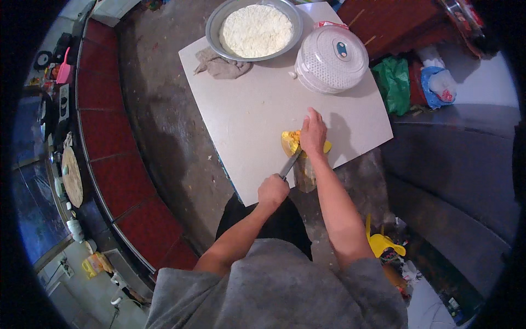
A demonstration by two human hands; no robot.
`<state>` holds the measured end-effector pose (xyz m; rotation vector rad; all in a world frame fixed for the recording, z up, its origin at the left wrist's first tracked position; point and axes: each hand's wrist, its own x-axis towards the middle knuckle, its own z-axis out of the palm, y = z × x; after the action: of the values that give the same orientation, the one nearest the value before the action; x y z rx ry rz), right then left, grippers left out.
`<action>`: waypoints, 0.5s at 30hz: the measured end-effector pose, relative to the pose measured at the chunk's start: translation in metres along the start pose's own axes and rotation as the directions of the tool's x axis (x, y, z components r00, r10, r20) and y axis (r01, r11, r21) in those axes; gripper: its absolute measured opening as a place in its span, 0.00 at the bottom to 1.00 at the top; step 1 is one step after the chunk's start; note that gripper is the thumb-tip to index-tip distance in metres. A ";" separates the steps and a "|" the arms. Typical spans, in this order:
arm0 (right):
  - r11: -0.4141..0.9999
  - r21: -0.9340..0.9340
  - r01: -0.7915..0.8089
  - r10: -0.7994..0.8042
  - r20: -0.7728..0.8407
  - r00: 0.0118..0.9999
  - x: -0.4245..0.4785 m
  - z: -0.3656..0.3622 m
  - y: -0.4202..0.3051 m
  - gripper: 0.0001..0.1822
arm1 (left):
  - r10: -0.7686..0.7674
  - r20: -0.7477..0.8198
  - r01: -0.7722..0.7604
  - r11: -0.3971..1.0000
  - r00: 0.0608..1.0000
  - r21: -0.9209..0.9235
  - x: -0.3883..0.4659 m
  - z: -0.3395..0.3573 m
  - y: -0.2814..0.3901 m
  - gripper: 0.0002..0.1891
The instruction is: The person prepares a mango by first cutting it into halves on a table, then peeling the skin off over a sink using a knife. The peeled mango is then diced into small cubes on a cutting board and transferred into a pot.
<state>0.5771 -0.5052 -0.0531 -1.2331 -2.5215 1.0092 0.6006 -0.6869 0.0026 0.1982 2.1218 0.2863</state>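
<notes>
My left hand (273, 191) is closed around the handle of a kitchen knife (290, 163). Its blade points away from me and meets a piece of orange-yellow pumpkin or squash (290, 142) near the front edge of a white tabletop (242, 111). Just right of that piece, my right hand (314, 133) rests over more of the yellow flesh, fingers pointing forward; what its palm and fingertips touch is hidden. Yellow flesh also shows at the hand's right side. Below the wrist, a brownish piece (305, 174), perhaps a cutting board or rind, reaches past the table edge.
A metal basin (213, 31) of white flour or dough stands at the table's far side, beside a crumpled grey cloth (224, 66). A lidded white plastic basket (332, 59) stands far right. Red-fronted cabinets (111, 133) line the left; a dark bench or sofa (448, 164) is at right.
</notes>
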 end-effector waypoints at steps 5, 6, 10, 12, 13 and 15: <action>0.996 0.085 -0.031 0.028 0.035 0.999 0.008 0.037 0.013 0.16 | -0.096 0.026 0.096 0.995 0.995 0.032 0.005 -0.018 -0.001 0.17; 0.995 0.088 -0.035 0.029 0.069 0.997 0.005 0.045 0.019 0.16 | -0.123 0.062 0.121 0.992 0.990 0.029 0.007 -0.019 -0.001 0.17; 0.986 -0.009 -0.168 0.166 0.201 0.965 -0.010 0.046 0.036 0.17 | -0.160 0.168 0.157 0.987 0.973 0.032 0.015 0.008 -0.010 0.16; 0.991 0.024 -0.131 0.125 0.162 0.979 -0.014 0.034 0.046 0.17 | -0.115 0.185 0.110 0.993 0.976 0.038 0.026 0.026 -0.009 0.16; 0.992 0.037 -0.120 0.113 0.142 0.983 -0.015 0.029 0.053 0.17 | -0.075 0.190 0.069 0.997 0.979 0.040 0.026 0.030 -0.004 0.16; 0.993 0.074 0.095 -0.095 0.000 0.995 -0.012 0.013 0.082 0.21 | -0.029 0.201 0.020 0.999 0.979 0.045 0.032 0.042 0.001 0.16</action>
<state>0.6319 -0.4850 -0.1132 -1.0815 -2.4954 1.0727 0.6188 -0.6723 -0.0448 0.2166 1.9284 0.1976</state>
